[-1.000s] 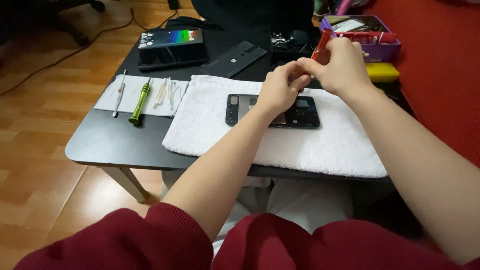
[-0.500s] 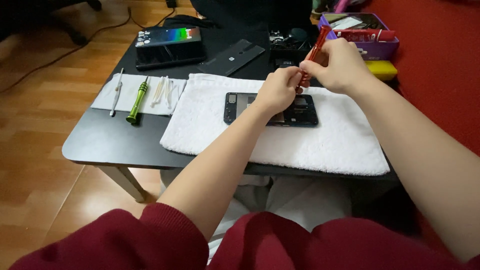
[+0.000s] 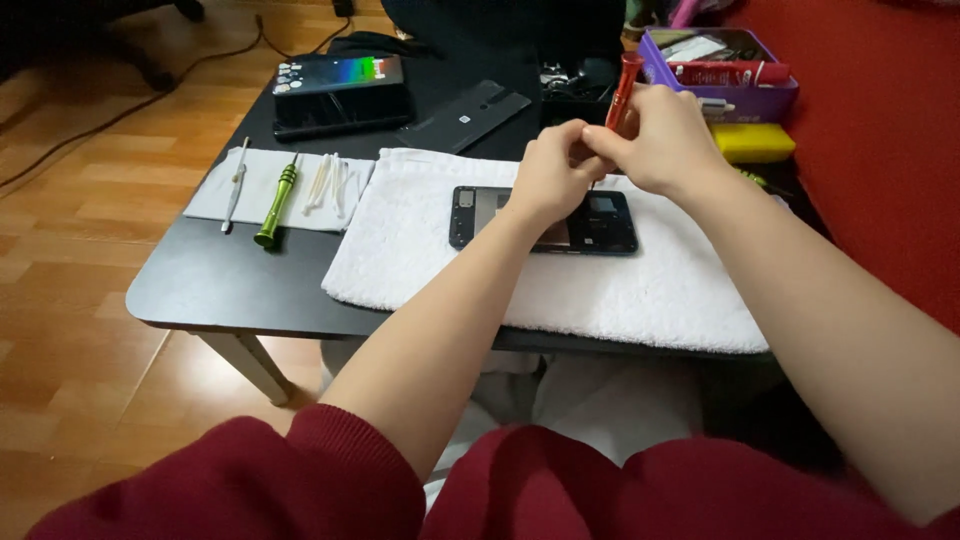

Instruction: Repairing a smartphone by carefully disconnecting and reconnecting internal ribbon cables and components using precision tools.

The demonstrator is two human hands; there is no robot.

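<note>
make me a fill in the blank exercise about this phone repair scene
1. The right hand holds a ____ screwdriver.
2. The opened phone lies on a white ____.
3. The green screwdriver lies to the ____ of the phone.
4. The box behind the hands is ____.

Missing words: red; towel; left; purple
</note>
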